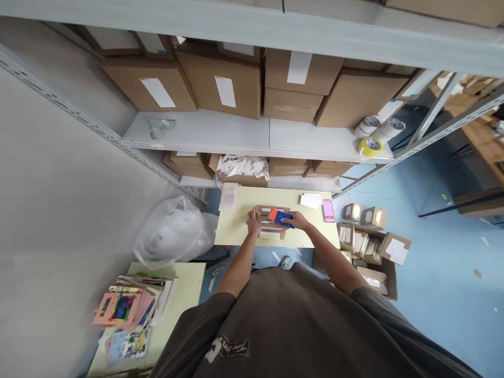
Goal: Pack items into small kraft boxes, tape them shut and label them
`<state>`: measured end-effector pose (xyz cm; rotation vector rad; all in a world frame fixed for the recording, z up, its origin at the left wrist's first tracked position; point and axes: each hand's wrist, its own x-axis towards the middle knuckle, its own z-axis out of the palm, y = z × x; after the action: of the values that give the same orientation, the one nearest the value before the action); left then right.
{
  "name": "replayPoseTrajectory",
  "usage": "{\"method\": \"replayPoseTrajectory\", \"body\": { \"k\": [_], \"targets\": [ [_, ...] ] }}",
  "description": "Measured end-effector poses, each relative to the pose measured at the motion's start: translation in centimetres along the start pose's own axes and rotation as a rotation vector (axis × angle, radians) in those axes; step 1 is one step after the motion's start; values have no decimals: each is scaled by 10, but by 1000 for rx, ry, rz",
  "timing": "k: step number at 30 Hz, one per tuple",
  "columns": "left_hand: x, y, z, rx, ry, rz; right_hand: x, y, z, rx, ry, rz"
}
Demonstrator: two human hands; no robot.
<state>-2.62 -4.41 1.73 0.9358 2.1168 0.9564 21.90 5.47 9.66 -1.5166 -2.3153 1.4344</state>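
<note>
A small cardboard box [271, 228] lies on the pale yellow table in front of me. My left hand [254, 222] grips the box at its left edge, fingers bent over the side. Closed around a blue and orange tape dispenser [284, 219], my right hand [298, 220] holds it over the top of the box. Whether the dispenser touches the cardboard, I cannot tell.
White papers [311, 200] and a pink pad [328, 210] lie at the table's right. Tape rolls [370, 146] stand on the shelf [236, 127] with several cartons. An open box of small parcels [388, 275] sits right; a plastic bag [173, 231] is left.
</note>
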Motion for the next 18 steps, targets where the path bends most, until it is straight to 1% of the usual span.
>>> {"method": "replayPoseTrajectory", "body": {
  "k": [2, 3, 4, 6, 8, 12, 16, 18],
  "targets": [
    [-2, 3, -11, -34, 51, 93, -3, -2, 0, -4, 3, -12],
    [-3, 6, -16, -68, 56, 135, -4, -2, 0, -2, 9, -13],
    [-4, 9, -20, -114, 31, 169, -5, -2, 0, 0, 14, -11],
    [-7, 17, -24, -214, -82, 218, -7, -3, 1, 1, 23, -6],
    [-8, 23, -24, -273, -185, 245, -8, -3, 2, -2, 28, -8],
    [-4, 26, -21, -336, -267, 211, -7, -6, 2, -17, 31, -19],
    [4, 23, -22, -390, -240, 156, -3, -11, 0, -6, 30, -17],
    [8, 23, -23, -436, -239, 66, -2, -14, -3, 2, 28, -14]
  ]
}}
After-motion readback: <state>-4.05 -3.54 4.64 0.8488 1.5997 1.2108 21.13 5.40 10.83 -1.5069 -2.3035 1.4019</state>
